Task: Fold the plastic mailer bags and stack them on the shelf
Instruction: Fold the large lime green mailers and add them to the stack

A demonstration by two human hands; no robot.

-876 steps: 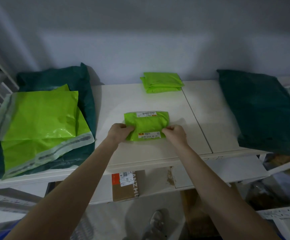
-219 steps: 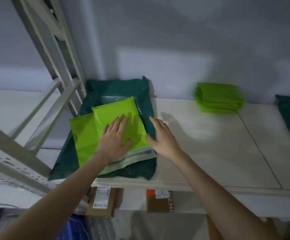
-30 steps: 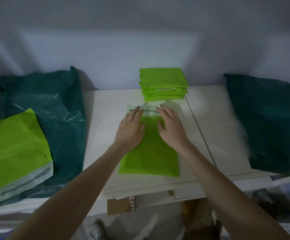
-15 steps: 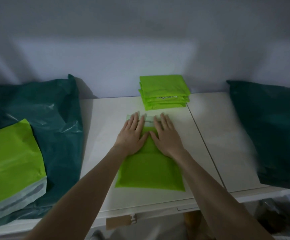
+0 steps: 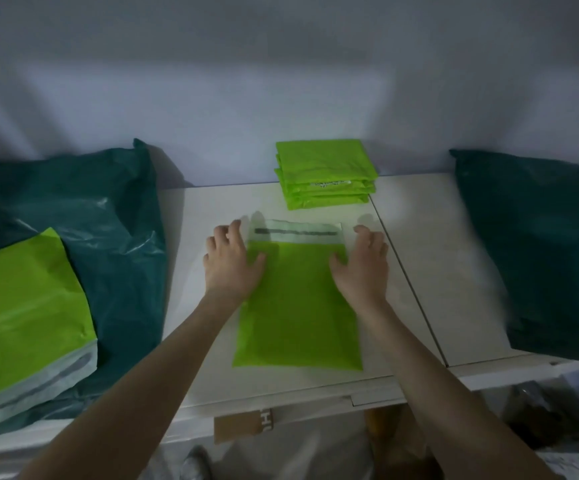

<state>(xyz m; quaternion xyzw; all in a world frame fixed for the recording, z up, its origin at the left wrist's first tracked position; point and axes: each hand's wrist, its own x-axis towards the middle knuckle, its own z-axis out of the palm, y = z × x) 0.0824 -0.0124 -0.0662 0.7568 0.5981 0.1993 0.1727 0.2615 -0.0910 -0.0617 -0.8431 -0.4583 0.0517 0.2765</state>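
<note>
White shelf point(image 5: 211, 209): both hands, left hand point(image 5: 231, 261) and right hand point(image 5: 362, 263), have slid from the flat mailer's point(image 5: 298, 306) centre to its side edges, fingers spread, gripping nothing; smoothed, folding next.

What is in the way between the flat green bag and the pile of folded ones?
Nothing visible. Only bare shelf lies between the flat bag and the pile. The left hand and right hand rest at the bag's side edges.
</note>
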